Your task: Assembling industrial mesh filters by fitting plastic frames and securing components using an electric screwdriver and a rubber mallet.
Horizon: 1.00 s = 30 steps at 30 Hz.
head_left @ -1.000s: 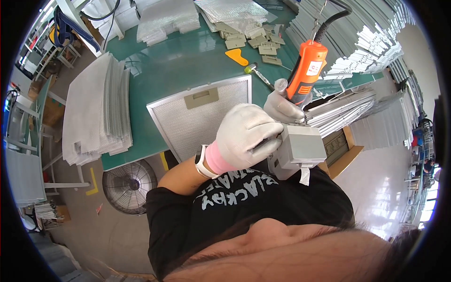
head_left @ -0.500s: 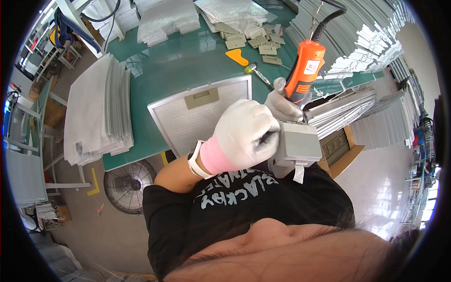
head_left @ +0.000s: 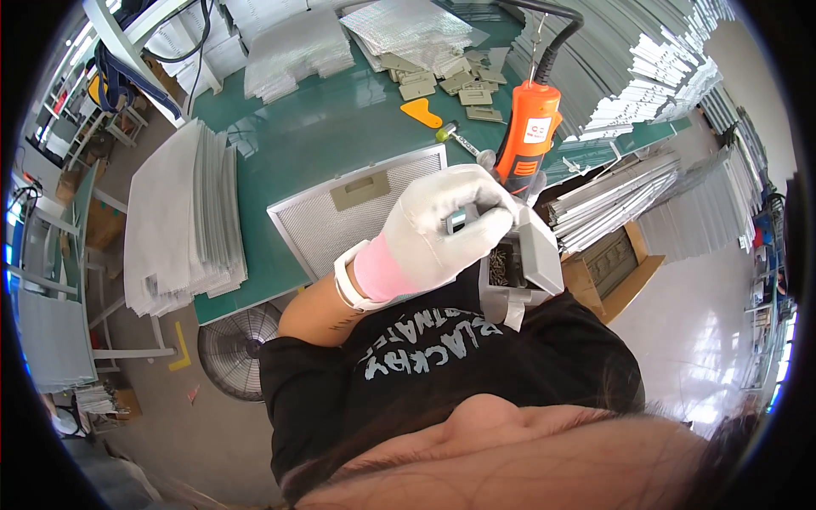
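My left hand (head_left: 442, 223), in a white glove with a pink cuff, has thumb and forefinger pinched together just below the electric screwdriver (head_left: 529, 132). Whatever the pinch holds is too small or hidden to make out. The screwdriver is orange and hangs from a hook and black cable. My right hand (head_left: 535, 187) grips its lower end; most of that hand is hidden behind the left one. Below them is a grey box (head_left: 541, 259) with small dark screws (head_left: 505, 268) showing inside. A framed mesh filter panel (head_left: 327, 223) with a beige handle plate (head_left: 360, 191) lies on the table, left of my hand.
On the green table (head_left: 280, 119) are an orange scraper (head_left: 421, 112), a green-handled screwdriver (head_left: 455, 136) and loose beige plates (head_left: 459, 81). Stacked mesh sheets (head_left: 174, 221) stand at left. Metal strips (head_left: 616, 191) and a cardboard box (head_left: 633, 276) are at right; a floor fan (head_left: 242, 348) is below.
My left hand has risen from beside the grey box to just under the electric screwdriver. The screws inside the box now show. The screwdriver has shifted slightly left in the picture.
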Tool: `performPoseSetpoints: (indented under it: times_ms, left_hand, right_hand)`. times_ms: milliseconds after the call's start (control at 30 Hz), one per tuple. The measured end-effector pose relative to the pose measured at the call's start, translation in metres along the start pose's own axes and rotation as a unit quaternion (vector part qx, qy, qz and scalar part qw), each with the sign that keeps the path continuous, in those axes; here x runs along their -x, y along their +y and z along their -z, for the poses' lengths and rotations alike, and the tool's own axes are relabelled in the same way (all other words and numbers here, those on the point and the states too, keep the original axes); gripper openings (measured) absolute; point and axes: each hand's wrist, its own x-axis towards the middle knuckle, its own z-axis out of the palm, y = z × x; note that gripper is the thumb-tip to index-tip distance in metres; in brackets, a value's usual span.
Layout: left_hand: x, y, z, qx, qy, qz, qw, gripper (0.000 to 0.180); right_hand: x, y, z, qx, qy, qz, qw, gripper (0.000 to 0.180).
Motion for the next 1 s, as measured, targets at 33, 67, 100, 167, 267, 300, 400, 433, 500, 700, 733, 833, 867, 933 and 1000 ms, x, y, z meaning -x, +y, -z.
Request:
performPoseSetpoints:
  times_ms: [33,67,100,167,267,300,400,433,500,700,733,833,867,933,1000]
  left_hand:
    - [-0.004,-0.004,-0.001,-0.010,-0.007,-0.025,1.000,0.012]
    - [-0.006,-0.004,-0.003,-0.021,-0.015,-0.052,0.998,0.013]
    - [-0.010,-0.004,-0.004,-0.020,-0.019,-0.052,0.998,0.013]
    - [-0.019,-0.003,-0.004,-0.131,-0.050,-0.196,0.971,0.018]
    - [-0.032,0.005,-0.006,-0.174,-0.062,-0.252,0.950,0.019]
    - [-0.036,0.006,-0.008,-0.190,-0.066,-0.274,0.941,0.019]
    - [-0.047,0.012,-0.017,-0.255,-0.065,-0.308,0.914,0.020]
    - [-0.051,0.019,-0.018,-0.307,-0.071,-0.318,0.894,0.022]
    - [-0.058,0.029,-0.021,-0.325,-0.074,-0.318,0.888,0.027]
    - [-0.055,0.033,-0.008,-0.335,-0.096,-0.282,0.894,0.026]
    - [-0.048,0.029,-0.004,-0.324,-0.101,-0.263,0.903,0.023]
    - [-0.029,0.013,0.011,-0.264,-0.133,-0.231,0.927,0.019]
    - [-0.022,0.011,0.012,-0.265,-0.134,-0.231,0.926,0.019]
    - [-0.007,0.005,0.012,-0.256,-0.109,-0.213,0.937,0.036]
    - [0.002,-0.006,0.011,-0.212,-0.087,-0.185,0.956,0.048]
  right_hand:
    - [0.000,-0.002,0.008,0.001,0.003,0.004,1.000,0.092]
    - [0.002,-0.002,0.007,-0.004,-0.001,0.007,1.000,0.092]
    - [0.004,-0.002,0.007,-0.009,-0.004,0.009,1.000,0.093]
    - [0.006,0.001,0.005,-0.019,-0.010,0.015,1.000,0.093]
    - [0.004,0.004,0.004,-0.032,-0.019,0.023,0.999,0.093]
    - [0.002,0.006,0.004,-0.037,-0.022,0.026,0.999,0.094]
    - [-0.003,0.011,0.005,-0.053,-0.031,0.033,0.998,0.094]
    - [-0.005,0.014,0.005,-0.059,-0.035,0.034,0.997,0.094]
    - [-0.008,0.017,0.005,-0.070,-0.041,0.038,0.996,0.095]
    - [-0.021,0.026,0.003,-0.109,-0.067,0.043,0.991,0.096]
    - [-0.022,0.027,0.003,-0.116,-0.070,0.045,0.990,0.096]
    - [-0.022,0.026,0.006,-0.134,-0.077,0.048,0.987,0.096]
    - [-0.025,0.026,-0.001,-0.140,-0.083,0.048,0.986,0.097]
    - [-0.022,0.022,-0.006,-0.105,-0.075,0.038,0.991,0.097]
    - [-0.017,0.011,-0.008,-0.035,-0.049,0.022,0.998,0.098]
